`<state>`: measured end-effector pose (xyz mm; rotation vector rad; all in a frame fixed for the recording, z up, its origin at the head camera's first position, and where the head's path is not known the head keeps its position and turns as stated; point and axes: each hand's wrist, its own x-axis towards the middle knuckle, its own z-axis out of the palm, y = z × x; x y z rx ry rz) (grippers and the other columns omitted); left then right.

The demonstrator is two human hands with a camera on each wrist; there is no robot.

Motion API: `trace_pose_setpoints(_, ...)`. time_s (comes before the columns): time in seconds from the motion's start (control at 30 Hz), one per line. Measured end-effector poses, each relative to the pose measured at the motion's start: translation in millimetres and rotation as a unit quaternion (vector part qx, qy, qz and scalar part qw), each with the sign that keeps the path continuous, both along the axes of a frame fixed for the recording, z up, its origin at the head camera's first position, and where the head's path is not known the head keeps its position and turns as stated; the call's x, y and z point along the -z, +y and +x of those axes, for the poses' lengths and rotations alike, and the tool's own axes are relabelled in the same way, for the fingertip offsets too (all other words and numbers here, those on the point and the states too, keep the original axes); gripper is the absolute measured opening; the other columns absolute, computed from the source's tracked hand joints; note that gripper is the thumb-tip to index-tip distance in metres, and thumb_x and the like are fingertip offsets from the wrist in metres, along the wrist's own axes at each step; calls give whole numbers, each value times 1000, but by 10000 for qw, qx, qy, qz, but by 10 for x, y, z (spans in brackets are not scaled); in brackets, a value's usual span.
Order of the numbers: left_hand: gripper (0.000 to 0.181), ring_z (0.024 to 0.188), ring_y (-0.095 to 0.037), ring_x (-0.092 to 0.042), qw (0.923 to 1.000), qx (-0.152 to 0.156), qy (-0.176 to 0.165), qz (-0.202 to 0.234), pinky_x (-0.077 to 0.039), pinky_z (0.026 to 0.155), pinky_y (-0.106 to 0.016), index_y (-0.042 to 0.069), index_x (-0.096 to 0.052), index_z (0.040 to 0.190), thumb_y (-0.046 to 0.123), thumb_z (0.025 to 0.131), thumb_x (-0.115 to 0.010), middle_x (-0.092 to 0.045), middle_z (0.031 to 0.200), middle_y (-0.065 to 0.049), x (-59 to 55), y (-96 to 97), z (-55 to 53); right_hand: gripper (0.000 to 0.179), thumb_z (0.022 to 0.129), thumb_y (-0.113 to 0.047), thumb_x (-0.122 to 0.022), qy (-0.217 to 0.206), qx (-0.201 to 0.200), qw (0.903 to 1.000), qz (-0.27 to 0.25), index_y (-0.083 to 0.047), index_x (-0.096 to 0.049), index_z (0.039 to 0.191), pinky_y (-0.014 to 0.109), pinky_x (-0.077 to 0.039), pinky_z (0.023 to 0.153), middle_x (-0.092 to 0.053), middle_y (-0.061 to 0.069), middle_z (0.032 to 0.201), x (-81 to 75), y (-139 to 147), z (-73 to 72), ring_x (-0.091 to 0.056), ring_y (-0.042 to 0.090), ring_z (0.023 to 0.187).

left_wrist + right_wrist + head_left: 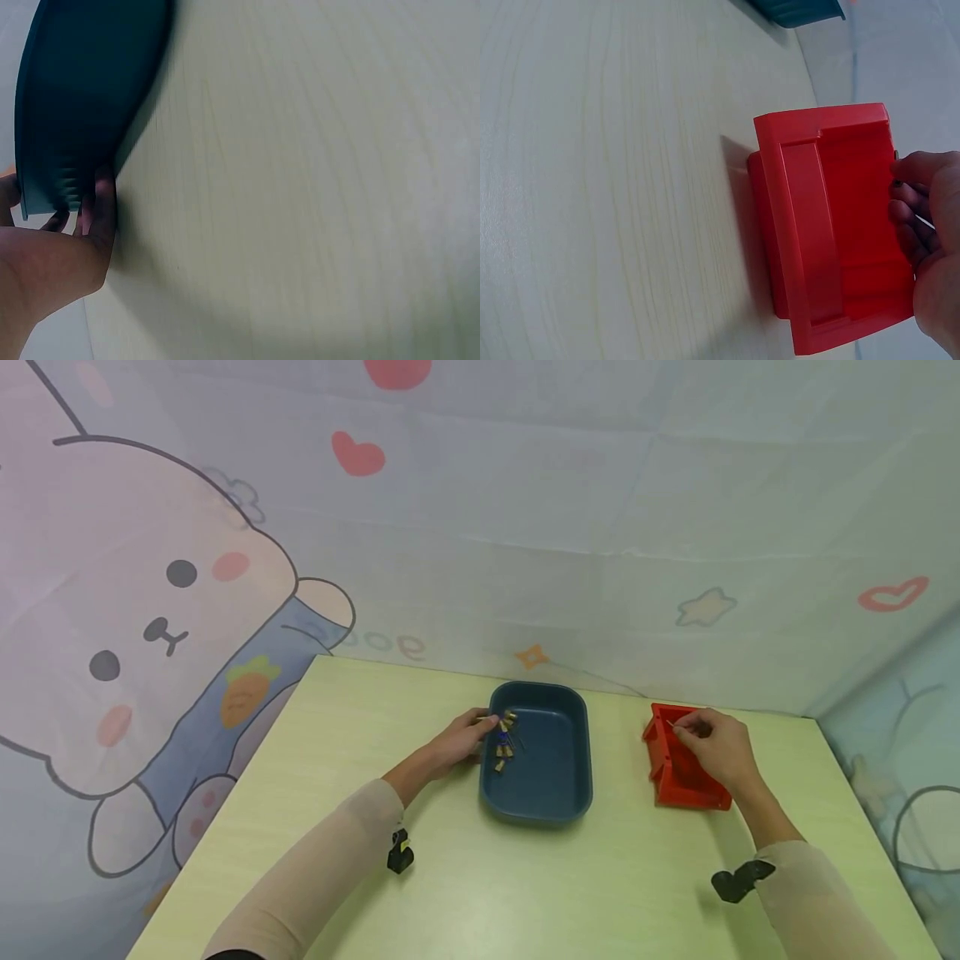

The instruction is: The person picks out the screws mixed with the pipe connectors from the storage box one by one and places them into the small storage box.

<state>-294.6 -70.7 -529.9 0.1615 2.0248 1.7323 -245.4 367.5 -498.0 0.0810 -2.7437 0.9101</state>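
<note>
My left hand (462, 739) grips the left rim of a dark blue rectangular tray (536, 814), thumb over the edge. In the left wrist view, fingers (105, 199) lie against the tray's outer wall (90, 82). Several small gold-coloured pieces (507, 752), with some thin dark pins and a bit of blue among them, lie along the tray's left side. Over a red open-front bin (693, 797), my right hand (720, 747) pinches a small thin piece (671, 723), mostly hidden by the fingertips. The right wrist view shows the bin's red interior (862, 202) beside the hand.
Both containers stand on a pale wood-grain table (525, 893), the red bin to the right of the tray. Behind the table hangs a printed cloth (525, 527) with a cartoon animal and hearts. A black wrist camera (401, 852) sits by the left sleeve, another (738, 882) by the right.
</note>
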Motion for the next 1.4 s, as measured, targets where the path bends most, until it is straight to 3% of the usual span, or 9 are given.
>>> trace_pose_setpoints(0.4,61,148,-38,-43,10000,41,12,58,-53,107,-49,11,-37,164,42,113,-51,-40,163,-19,4,-9,5,7,100,-5,-71,-177,-182,9995,189,0,-74,104,37,-52,76,-71,15,96,39,-11,-20,-63,30,89)
trace_pose_setpoints(1.1,61,147,-37,-45,10000,-4,64,-36,-54,104,-46,10,-38,163,43,113,-51,-43,162,-17,7,8,-16,8,100,-8,-72,-163,-221,9993,245,-1,-74,104,29,-50,73,-70,11,92,21,-4,-27,-61,27,86)
trace_pose_setpoints(1.4,60,146,-37,-46,10000,-10,63,23,-55,103,-46,10,-39,162,43,113,-51,-43,162,-17,10,3,-11,9,101,-8,-72,-159,-212,9994,236,0,-74,105,36,-51,76,-71,13,94,29,-10,-24,-62,29,88)
